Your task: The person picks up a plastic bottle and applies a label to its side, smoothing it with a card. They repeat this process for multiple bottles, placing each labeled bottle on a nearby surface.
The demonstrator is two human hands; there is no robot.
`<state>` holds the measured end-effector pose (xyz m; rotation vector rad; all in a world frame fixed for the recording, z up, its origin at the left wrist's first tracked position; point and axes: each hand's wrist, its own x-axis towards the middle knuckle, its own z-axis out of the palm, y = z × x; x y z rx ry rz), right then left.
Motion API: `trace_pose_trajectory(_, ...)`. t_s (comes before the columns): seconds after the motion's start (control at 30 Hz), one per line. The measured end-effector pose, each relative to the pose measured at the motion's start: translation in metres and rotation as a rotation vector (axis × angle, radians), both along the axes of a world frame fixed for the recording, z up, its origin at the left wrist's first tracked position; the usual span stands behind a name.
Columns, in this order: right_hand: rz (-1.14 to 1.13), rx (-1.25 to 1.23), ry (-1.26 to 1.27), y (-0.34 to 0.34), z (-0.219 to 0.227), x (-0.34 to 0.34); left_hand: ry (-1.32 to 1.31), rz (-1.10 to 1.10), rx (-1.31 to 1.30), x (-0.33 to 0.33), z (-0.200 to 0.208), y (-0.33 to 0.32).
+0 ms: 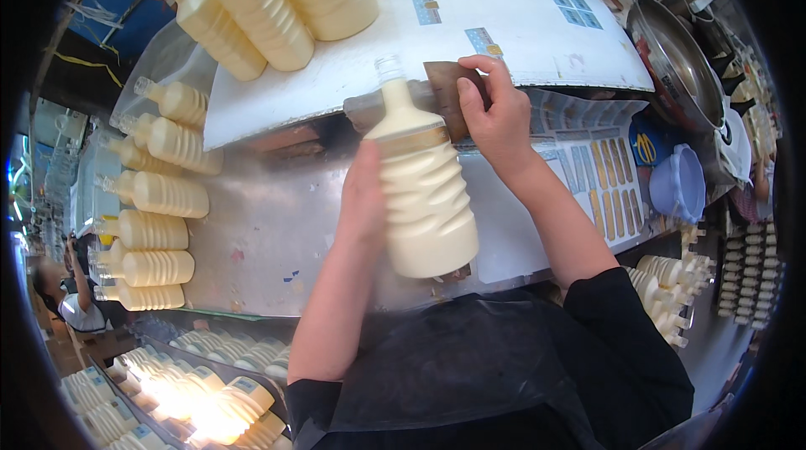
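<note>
A cream ribbed bottle (pixel 426 206) with a clear neck lies tilted in front of me, its neck toward the far white board. A gold-brown band crosses its shoulder. My left hand (pixel 363 190) is against the bottle's left side; motion smears its fingers, so their grip is unclear. Between thumb and fingers, my right hand (pixel 497 110) pinches a brown flat piece (pixel 447 97) just right of the bottle's neck. Behind the neck sits a grey-brown block (pixel 369 107) at the board's edge.
Several cream bottles (pixel 243 18) stand on the white board (pixel 353 60); others lie along the left side (pixel 159 196) of the metal table (pixel 252 236). Label sheets (pixel 600 177), a lilac tub (pixel 677 183) and yellow-handled scissors (pixel 644 149) are on the right. Crated bottles fill the lower left.
</note>
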<state>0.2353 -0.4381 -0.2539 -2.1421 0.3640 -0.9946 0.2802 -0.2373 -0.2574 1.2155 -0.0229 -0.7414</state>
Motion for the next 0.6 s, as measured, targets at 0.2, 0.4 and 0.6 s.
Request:
trace_pose_trajectory(0.2,0.034,-0.104,-0.096,-0.003,0.006,-0.003,-0.052,0.011,0.027,0.000,0.005,0.002)
trace_pose_trajectory(0.4,0.088,0.323,-0.060,0.019,0.043,-0.034,-0.711,0.100,0.489,-0.041,0.031,0.009)
trace_pose_trajectory(0.6,0.156,0.017,0.141,0.021,0.029,-0.026,-1.150,-0.056,0.711,-0.044,0.006,0.020)
